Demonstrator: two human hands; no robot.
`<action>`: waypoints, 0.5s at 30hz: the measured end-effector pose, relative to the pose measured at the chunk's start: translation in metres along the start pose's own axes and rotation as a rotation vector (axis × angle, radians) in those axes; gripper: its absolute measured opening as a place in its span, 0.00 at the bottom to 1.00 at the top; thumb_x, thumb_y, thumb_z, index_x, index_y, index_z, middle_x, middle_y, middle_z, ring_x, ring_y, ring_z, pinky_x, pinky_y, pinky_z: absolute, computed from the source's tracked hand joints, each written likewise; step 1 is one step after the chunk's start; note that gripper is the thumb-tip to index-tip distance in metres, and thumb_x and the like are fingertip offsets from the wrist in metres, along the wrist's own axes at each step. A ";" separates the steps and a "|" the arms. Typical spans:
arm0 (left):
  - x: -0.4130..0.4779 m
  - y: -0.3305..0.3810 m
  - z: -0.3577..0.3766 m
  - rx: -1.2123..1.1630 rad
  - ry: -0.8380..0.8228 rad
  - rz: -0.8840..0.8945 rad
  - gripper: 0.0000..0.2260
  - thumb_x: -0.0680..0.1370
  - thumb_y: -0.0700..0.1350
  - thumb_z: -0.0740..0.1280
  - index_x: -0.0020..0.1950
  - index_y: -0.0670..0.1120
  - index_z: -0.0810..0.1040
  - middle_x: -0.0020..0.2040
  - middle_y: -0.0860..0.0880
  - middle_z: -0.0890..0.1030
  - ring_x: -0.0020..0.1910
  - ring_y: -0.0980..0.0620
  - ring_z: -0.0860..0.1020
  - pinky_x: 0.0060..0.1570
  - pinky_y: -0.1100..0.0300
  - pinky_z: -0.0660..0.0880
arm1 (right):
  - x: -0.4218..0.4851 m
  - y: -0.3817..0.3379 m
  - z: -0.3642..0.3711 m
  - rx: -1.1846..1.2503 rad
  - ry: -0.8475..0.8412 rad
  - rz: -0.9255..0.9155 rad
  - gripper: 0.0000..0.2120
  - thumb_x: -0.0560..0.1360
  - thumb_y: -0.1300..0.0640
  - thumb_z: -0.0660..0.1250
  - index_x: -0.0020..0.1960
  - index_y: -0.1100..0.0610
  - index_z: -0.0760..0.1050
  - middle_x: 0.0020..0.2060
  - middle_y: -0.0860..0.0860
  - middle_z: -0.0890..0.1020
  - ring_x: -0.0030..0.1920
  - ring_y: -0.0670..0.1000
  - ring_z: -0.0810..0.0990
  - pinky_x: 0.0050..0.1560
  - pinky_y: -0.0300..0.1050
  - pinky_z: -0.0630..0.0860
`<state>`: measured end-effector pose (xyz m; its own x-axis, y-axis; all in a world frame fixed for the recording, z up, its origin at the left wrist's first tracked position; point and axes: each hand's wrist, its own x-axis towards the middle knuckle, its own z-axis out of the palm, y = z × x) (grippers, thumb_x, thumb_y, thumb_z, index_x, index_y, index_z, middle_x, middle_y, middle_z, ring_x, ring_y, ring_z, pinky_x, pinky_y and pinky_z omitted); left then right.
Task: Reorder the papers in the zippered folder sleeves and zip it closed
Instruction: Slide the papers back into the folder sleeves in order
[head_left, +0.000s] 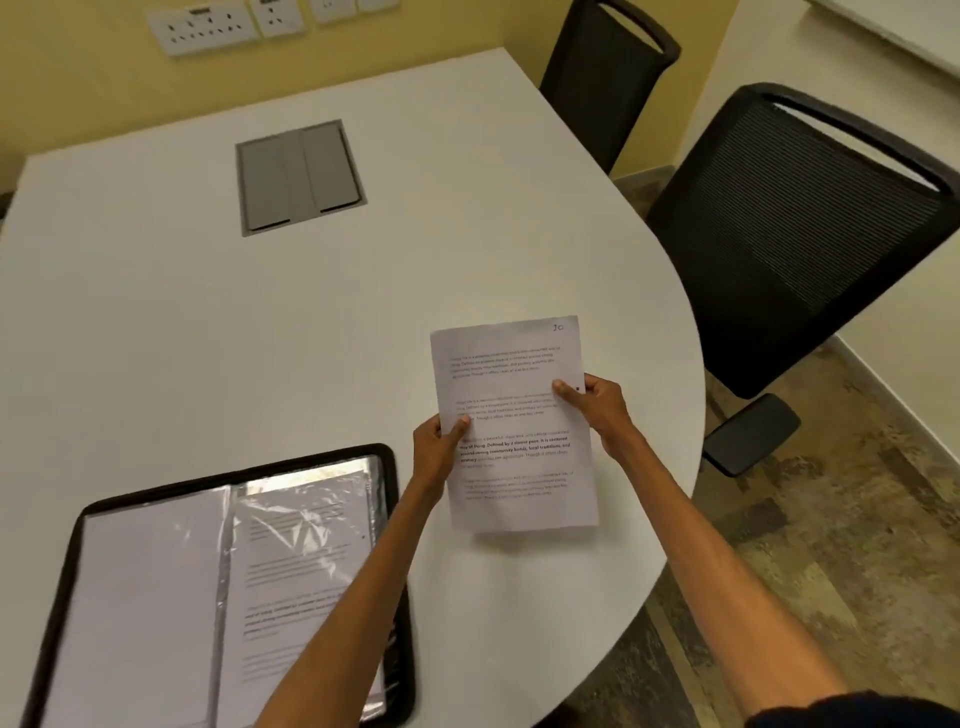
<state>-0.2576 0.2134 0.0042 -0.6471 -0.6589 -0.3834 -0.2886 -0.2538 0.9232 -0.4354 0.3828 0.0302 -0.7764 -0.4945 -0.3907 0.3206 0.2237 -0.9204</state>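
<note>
On the counter (156, 312), low at your left: the folder (61, 571) lies open and flat, with its black zip border unzipped all around. Your left forearm passes over its right side.
Sleeves (301, 545): clear and shiny plastic. The right one shows a printed page inside, and the left one shows a plain white page.
Sheet (511, 441): one printed page, out of the folder and just to the right of it. You hold it between both hands over the counter, near the rounded edge. It carries four blocks of text and a handwritten "10" in the top right corner. A shadow lies under its lower edge, but I cannot tell whether this edge touches the counter.
Left hand (436, 449): the grip is closed on the left edge of the sheet, with the thumb on top and the fingers hidden behind the paper.
Right hand (597, 410): the grip pinches the right edge, a little higher up, with the thumb on the printed side.
Hatch (298, 176): a grey cable cover set in the counter, well apart from the sheet.
Chairs (800, 234): two black mesh chairs, standing beyond the far right of the counter.
Wall (78, 78): yellow, with white sockets (208, 26) at the top.
</note>
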 end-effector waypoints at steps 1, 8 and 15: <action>0.000 0.002 -0.012 -0.018 0.025 0.007 0.08 0.79 0.42 0.69 0.56 0.40 0.80 0.48 0.47 0.85 0.42 0.53 0.84 0.38 0.64 0.79 | -0.002 0.000 0.010 -0.023 -0.028 -0.004 0.14 0.72 0.54 0.75 0.55 0.59 0.81 0.49 0.53 0.85 0.46 0.51 0.85 0.43 0.42 0.81; -0.009 0.004 -0.105 -0.035 0.109 0.018 0.09 0.79 0.43 0.69 0.56 0.41 0.80 0.48 0.45 0.85 0.42 0.46 0.85 0.39 0.55 0.82 | -0.015 0.003 0.092 -0.217 -0.175 0.019 0.15 0.72 0.56 0.75 0.56 0.60 0.81 0.50 0.54 0.85 0.46 0.49 0.85 0.41 0.43 0.83; -0.009 0.000 -0.201 -0.033 0.167 0.019 0.09 0.78 0.43 0.70 0.56 0.41 0.81 0.48 0.44 0.85 0.44 0.44 0.85 0.43 0.50 0.83 | -0.024 0.012 0.181 -0.323 -0.269 0.000 0.17 0.73 0.55 0.74 0.58 0.63 0.81 0.51 0.55 0.85 0.46 0.51 0.85 0.39 0.45 0.82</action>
<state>-0.1101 0.0772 0.0125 -0.5249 -0.7719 -0.3586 -0.2526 -0.2611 0.9317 -0.3145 0.2452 0.0262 -0.5935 -0.6865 -0.4200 0.1011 0.4541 -0.8852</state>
